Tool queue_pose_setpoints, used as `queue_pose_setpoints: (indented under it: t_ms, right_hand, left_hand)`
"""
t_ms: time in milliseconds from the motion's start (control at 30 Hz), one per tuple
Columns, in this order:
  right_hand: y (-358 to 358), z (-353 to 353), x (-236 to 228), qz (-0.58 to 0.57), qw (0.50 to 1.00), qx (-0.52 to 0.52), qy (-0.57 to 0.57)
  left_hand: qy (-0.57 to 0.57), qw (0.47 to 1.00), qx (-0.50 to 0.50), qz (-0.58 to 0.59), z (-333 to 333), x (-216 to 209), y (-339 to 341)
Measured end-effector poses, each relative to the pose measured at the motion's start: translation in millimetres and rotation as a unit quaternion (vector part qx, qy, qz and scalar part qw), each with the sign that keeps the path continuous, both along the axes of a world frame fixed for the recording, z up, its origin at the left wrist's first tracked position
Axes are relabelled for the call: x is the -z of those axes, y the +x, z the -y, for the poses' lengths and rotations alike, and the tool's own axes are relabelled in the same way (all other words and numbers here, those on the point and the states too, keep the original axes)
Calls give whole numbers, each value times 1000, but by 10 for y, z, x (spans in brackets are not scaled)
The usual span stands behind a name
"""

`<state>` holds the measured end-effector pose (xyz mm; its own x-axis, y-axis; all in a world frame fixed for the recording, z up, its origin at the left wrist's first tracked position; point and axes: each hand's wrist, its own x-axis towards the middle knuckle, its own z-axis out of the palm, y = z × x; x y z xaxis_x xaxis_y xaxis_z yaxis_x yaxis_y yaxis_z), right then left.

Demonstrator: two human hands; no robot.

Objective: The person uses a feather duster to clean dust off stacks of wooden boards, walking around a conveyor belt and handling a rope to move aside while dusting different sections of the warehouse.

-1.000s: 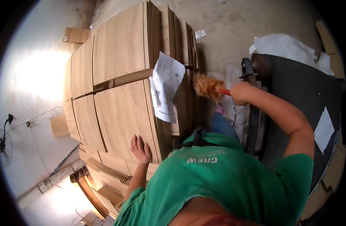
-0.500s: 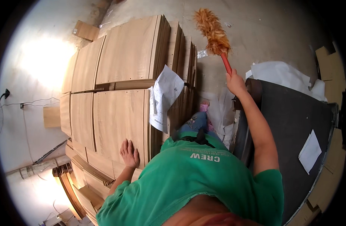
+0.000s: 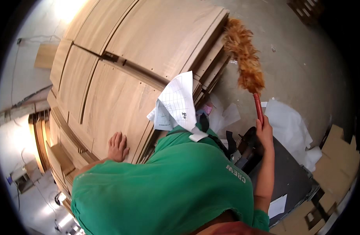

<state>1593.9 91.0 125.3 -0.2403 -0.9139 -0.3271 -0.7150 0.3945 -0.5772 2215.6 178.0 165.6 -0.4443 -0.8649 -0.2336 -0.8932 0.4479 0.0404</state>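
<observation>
My right hand (image 3: pixel 265 133) grips the red handle of a feather duster (image 3: pixel 244 55). Its brown-orange plumes stretch up and away, and their far end touches or hangs just beside the corner of the stacked wood panels. My left hand (image 3: pixel 117 147) lies flat on the top of the wood-grain panels (image 3: pixel 121 102), fingers spread a little. Printed paper sheets (image 3: pixel 176 100) hang over the near edge of the stack, between my two arms and close to my waist.
To the right is a dark conveyor belt (image 3: pixel 291 170) with a white paper (image 3: pixel 277 205) on it. White foam wrap (image 3: pixel 287 121) lies beyond it. Flat cardboard (image 3: pixel 340 156) is at the far right. A wooden pallet (image 3: pixel 305 11) rests on the floor at the back.
My view and body have turned, so the panels appear tilted. The duster has come over toward the far corner of the panels. My left hand is still on the stack.
</observation>
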Motion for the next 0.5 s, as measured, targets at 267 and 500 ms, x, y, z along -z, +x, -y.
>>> queue_pose_setpoints:
  t_ms: [267,500]
  right_hand:
    - [-403,334,97,97,981,166,-17]
    - [-499,507,22,-51,989,140,-2]
  left_hand:
    - [-104,969,-50,-220,2078,-247,-688]
    - [-159,934,-16,-319,3823,145,-2340]
